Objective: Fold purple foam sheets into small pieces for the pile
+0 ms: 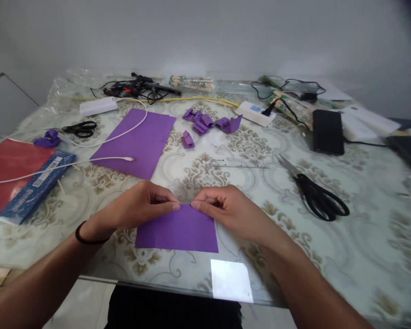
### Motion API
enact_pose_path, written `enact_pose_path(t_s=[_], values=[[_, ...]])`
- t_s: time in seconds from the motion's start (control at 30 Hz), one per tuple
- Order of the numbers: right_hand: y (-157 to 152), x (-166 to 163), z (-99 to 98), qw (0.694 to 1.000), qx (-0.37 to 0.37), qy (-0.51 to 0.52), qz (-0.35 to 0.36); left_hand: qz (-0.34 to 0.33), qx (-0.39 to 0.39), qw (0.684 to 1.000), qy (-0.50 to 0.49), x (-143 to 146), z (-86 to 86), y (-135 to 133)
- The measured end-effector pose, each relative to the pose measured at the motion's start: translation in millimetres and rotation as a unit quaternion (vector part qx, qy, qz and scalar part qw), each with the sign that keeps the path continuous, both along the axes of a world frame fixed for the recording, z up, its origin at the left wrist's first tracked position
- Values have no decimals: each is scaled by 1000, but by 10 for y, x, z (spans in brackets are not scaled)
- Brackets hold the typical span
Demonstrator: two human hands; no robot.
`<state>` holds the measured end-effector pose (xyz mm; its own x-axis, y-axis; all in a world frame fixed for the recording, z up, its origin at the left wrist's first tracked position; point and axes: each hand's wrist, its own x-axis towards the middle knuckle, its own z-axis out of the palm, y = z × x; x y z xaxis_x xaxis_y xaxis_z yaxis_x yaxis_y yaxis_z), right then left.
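Note:
A small purple paper sheet lies flat on the table near the front edge. My left hand and my right hand both pinch its far edge, fingertips almost meeting at the middle. Both hands are closed on the paper. A black band circles my left wrist. A larger purple sheet lies further back to the left. Several folded purple paper pieces sit behind the middle of the table.
Big black scissors lie to the right, smaller black scissors at the left. A red and blue paper pack and a white cable are at the left. A clear ruler, power strip, glue gun and black phone lie beyond.

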<state>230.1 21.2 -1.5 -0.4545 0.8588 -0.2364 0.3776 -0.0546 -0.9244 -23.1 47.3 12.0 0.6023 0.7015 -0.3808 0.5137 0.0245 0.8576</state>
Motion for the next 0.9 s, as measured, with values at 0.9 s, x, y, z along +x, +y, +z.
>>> enact_pose_path(t_s=[0.9], values=[[21, 98, 119, 997, 37, 39, -52, 49, 29, 996, -70, -202, 222, 101]])
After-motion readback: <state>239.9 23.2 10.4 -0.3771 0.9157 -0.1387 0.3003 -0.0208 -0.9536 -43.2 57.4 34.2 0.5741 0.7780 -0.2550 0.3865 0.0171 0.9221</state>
